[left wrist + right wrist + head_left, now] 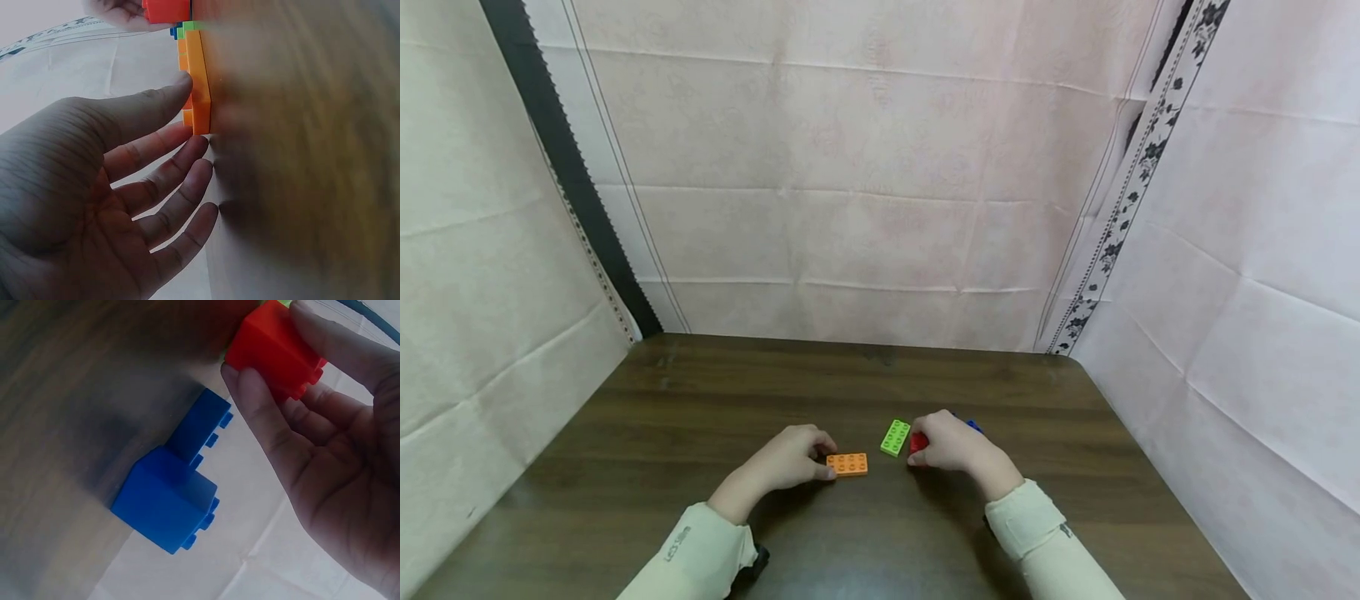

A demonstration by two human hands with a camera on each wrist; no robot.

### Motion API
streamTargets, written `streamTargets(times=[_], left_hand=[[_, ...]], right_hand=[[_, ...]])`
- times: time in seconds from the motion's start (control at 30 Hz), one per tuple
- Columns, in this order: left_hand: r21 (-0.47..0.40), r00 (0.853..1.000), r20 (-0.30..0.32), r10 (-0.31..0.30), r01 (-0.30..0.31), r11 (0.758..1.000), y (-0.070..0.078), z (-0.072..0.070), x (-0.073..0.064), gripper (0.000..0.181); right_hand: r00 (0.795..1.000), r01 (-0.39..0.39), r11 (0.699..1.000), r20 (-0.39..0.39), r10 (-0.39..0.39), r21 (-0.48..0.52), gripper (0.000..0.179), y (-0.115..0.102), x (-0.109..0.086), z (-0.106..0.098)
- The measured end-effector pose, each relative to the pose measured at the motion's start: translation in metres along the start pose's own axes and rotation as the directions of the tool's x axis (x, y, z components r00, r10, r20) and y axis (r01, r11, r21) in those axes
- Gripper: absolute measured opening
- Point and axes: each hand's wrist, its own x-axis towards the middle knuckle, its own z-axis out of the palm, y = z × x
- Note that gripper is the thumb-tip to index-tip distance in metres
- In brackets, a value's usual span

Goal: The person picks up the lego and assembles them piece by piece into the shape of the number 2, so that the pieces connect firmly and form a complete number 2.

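Note:
An orange brick [847, 465] with studs on top lies flat on the table. My left hand [788, 458] is at its left end, thumb at the near side and index finger at the far side. The left wrist view shows the other fingers spread loosely, their tips near the tabletop. My right hand [953, 443] pinches a red brick [273, 350] between thumb and fingers, low over the table; whether it touches the wood I cannot tell. A light green brick [895, 437] lies just left of the red one. Blue bricks [169, 497] sit beyond the right hand, mostly hidden by it in the head view.
The brown wooden table [715, 392] has a back edge against a pale cloth wall [865, 208]. More cloth sheets hang along the left [490, 292] and right [1247, 275] sides.

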Motion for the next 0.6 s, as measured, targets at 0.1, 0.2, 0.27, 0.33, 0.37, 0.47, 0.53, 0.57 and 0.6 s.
streamTargets(times=[0.1,0.2,0.27,0.33,0.37,0.47,0.53,0.57,0.6], left_hand=[[0.000,1.000,0.002,0.001,-0.001,1.000,0.001,-0.001,0.001,0.028],[0.002,1.000,0.003,-0.005,0.005,1.000,0.001,-0.001,0.001,0.027],[0.003,1.000,0.004,-0.010,0.010,1.000,0.001,-0.001,0.001,0.026],[0.005,1.000,0.004,-0.010,0.010,1.000,0.001,-0.001,0.002,0.025],[0.007,1.000,0.004,-0.011,0.011,1.000,0.001,0.000,0.002,0.025],[0.011,1.000,0.002,-0.009,0.009,1.000,0.001,0.000,0.002,0.023],[0.013,1.000,0.001,-0.008,0.008,1.000,0.001,0.000,0.003,0.023],[0.013,1.000,0.000,-0.007,0.007,1.000,0.001,0.000,0.003,0.023],[0.012,1.000,0.000,-0.006,0.006,1.000,0.001,0.000,0.003,0.022]], right_hand=[[1.000,-0.008,1.000,-0.029,0.008,0.027,0.032,-0.004,0.001,-0.001],[0.999,-0.005,0.999,-0.053,0.008,0.053,0.037,-0.008,0.003,-0.001],[0.998,0.010,0.998,-0.066,-0.006,0.064,0.037,-0.011,0.004,-0.001],[0.997,0.027,0.997,-0.073,-0.021,0.079,0.036,-0.013,0.005,0.001],[0.997,0.035,0.996,-0.075,-0.029,0.084,0.036,-0.014,0.006,0.002],[0.996,0.056,0.993,-0.076,-0.048,0.101,0.036,-0.020,0.008,0.005],[0.995,0.069,0.991,-0.073,-0.061,0.111,0.036,-0.024,0.009,0.007],[0.995,0.075,0.990,-0.071,-0.067,0.119,0.036,-0.027,0.010,0.008],[0.995,0.084,0.989,-0.071,-0.076,0.124,0.036,-0.029,0.011,0.010]])
